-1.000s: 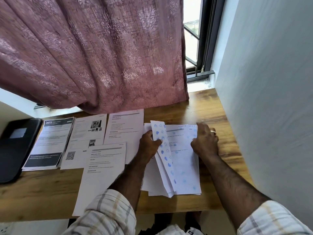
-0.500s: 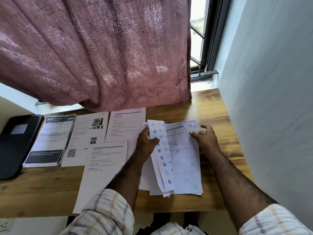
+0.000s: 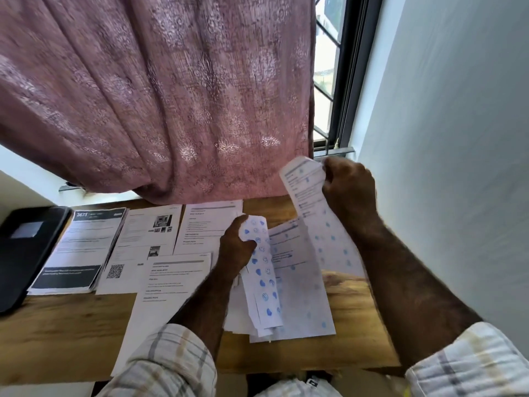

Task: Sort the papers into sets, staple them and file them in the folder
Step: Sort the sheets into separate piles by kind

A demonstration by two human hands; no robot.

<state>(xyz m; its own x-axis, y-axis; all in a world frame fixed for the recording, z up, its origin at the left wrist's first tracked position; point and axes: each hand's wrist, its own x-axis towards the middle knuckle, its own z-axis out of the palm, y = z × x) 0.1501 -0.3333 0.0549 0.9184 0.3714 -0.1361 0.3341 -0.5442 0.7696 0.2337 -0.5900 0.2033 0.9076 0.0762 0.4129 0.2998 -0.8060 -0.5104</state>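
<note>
At the right of the wooden desk (image 3: 355,316), the right hand (image 3: 347,189) pinches the top of a printed sheet (image 3: 315,213) lifted off the paper stack (image 3: 300,305), whose folded-back blue-spotted pages (image 3: 262,270) the left hand (image 3: 236,245) grips, while sorted sheets (image 3: 143,245) and a black folder (image 3: 25,247) lie to the left.

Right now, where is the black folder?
In the head view the black folder lies at the desk's far left edge, beside the dark-headed paper stack.
</note>
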